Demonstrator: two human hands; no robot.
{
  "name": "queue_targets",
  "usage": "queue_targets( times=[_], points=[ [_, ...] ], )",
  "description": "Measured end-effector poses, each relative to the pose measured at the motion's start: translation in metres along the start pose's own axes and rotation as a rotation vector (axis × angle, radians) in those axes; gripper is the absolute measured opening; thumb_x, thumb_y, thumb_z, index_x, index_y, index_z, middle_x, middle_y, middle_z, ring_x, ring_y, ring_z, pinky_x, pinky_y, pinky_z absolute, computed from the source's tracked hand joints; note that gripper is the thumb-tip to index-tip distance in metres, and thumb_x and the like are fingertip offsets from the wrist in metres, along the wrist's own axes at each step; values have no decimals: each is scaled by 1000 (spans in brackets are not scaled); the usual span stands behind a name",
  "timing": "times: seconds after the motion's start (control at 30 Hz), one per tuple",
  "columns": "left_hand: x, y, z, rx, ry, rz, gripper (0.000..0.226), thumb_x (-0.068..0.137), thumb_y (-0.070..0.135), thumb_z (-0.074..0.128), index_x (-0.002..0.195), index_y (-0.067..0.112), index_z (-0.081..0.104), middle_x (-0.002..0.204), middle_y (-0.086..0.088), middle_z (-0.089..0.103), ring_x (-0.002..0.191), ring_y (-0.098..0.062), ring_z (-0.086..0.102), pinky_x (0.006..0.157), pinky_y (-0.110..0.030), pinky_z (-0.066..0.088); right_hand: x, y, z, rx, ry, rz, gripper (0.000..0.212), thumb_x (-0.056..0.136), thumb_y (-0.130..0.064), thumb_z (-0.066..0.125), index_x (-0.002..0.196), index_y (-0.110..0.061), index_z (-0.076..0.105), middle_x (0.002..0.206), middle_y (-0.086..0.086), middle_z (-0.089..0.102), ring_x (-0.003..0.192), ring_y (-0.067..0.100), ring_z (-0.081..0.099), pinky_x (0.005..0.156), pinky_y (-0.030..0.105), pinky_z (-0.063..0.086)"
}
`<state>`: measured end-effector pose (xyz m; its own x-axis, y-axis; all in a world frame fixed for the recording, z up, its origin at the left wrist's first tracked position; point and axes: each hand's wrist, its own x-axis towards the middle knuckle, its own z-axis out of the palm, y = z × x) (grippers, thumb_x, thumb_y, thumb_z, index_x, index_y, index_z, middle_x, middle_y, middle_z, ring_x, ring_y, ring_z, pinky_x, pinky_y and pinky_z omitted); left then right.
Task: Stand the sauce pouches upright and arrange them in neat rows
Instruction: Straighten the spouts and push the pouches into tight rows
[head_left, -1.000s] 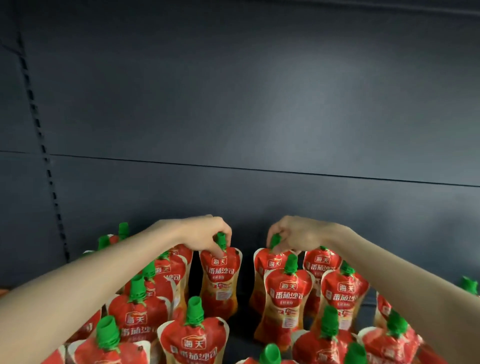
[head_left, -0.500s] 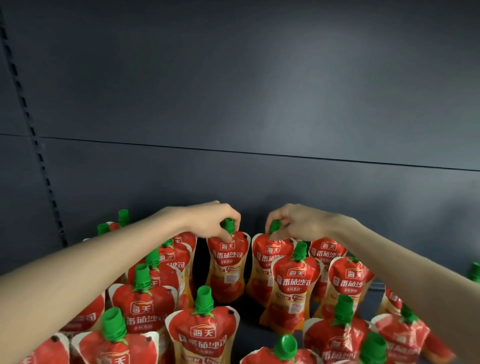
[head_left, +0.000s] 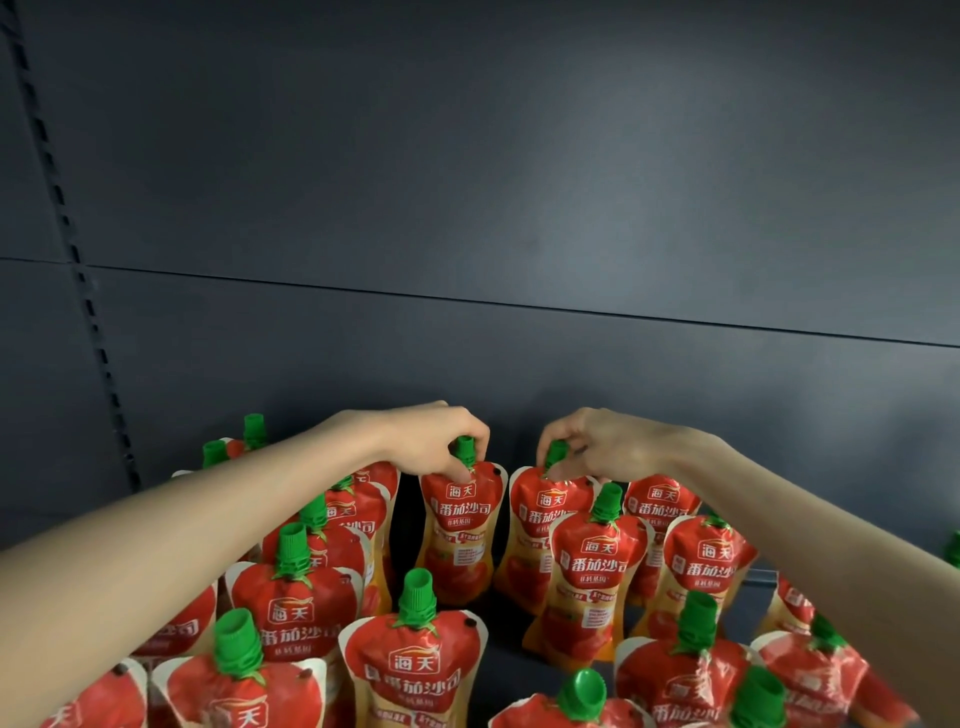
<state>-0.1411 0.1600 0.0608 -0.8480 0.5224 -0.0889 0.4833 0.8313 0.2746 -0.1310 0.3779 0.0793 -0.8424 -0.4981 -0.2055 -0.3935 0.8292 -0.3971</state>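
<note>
Dark shelf (head_left: 519, 182) | pouches (head_left: 460, 525) upright, spout-up | left fingers (head_left: 480, 439) pinch left cap (head_left: 464, 449) | right fingers (head_left: 553, 434) pinch right cap (head_left: 555, 454)

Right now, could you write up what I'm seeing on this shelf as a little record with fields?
Place: shelf with a dark grey back panel
Goods: red tomato sauce pouches with green caps, mostly upright, loosely grouped
Left hand: pinches the cap of a back pouch
Right hand: pinches the cap of the neighbouring pouch
Held pouches: upright, side by side, narrow gap between them
</note>
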Motion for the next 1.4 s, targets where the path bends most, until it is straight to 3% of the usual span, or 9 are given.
queue_targets(
  times=[0.27, 0.47, 0.57, 0.73, 0.93, 1.03, 1.1, 1.23, 1.4],
  points=[
    [0, 1, 1, 8, -8, -6, 21, 88, 26, 62, 107, 20, 56, 112, -2, 58, 100, -18, 58, 72, -26, 52, 1, -1, 1, -6, 6, 10, 21, 93, -24, 57, 113, -20, 59, 106, 0, 64, 96, 17, 62, 81, 28, 53],
    [-4, -1, -2, -23, -7, -13, 35, 85, 38, 63, 115, 27, 51, 112, 5, 58, 96, -13, 59, 78, -28, 53, -5, 0, 0, 27, 29, 40, 39, 90, -30, 60, 127, -21, 50, 121, 1, 60, 105, 18, 61, 94, 32, 50],
    [-10, 1, -9, -113, 96, 3, 35, 83, 38, 65, 114, 26, 53, 113, 5, 60, 103, -10, 59, 87, -28, 51, -16, 3, -5, 82, 127, 40, 38, 89, -31, 60, 125, -21, 52, 118, 0, 63, 102, 14, 61, 95, 31, 48],
    [-17, 36, -16, -138, 334, 147, 17, 87, 33, 62, 102, 27, 60, 105, 13, 63, 98, 1, 57, 80, -15, 44, -51, 16, -14, 106, 334, 17, 23, 88, -28, 62, 110, -19, 61, 107, -1, 67, 99, 13, 63, 96, 33, 49],
    [-8, 94, 10, -93, 175, 250, 31, 89, 34, 59, 118, 24, 55, 115, 10, 58, 103, -2, 55, 85, -16, 45, -99, 44, -13, 43, 366, 36, 21, 84, -26, 67, 104, -19, 64, 102, -4, 68, 93, 6, 63, 81, 11, 48],
    [1, 109, 22, -145, 126, 207, 38, 88, 35, 59, 123, 22, 52, 120, 6, 57, 106, -7, 56, 90, -24, 48, -110, 59, -11, -16, 344, 80, 27, 83, -28, 68, 109, -20, 63, 103, -9, 63, 98, 8, 61, 83, 14, 46],
    [6, 114, 29, -94, 70, 165, 40, 88, 38, 58, 125, 23, 49, 114, 5, 59, 101, -9, 56, 85, -26, 49, -114, 67, -11, -9, 313, 97, 29, 83, -27, 68, 111, -20, 61, 104, -9, 62, 100, 10, 61, 87, 20, 48],
    [9, 121, 38, -21, -8, 117, 22, 94, 28, 50, 114, 18, 49, 73, 7, 50, 62, -7, 46, 52, -21, 35, -116, 76, -7, -27, 184, 120, 31, 87, -25, 64, 117, -22, 58, 114, -6, 62, 102, 14, 63, 91, 30, 52],
    [-2, 113, 33, 6, -7, 85, 11, 92, 28, 54, 100, 22, 51, 68, 6, 48, 59, -12, 45, 57, -32, 38, -107, 62, -3, -112, 191, 25, 17, 90, -25, 60, 105, -20, 66, 104, -8, 65, 97, 10, 62, 88, 27, 52]
  ],
)
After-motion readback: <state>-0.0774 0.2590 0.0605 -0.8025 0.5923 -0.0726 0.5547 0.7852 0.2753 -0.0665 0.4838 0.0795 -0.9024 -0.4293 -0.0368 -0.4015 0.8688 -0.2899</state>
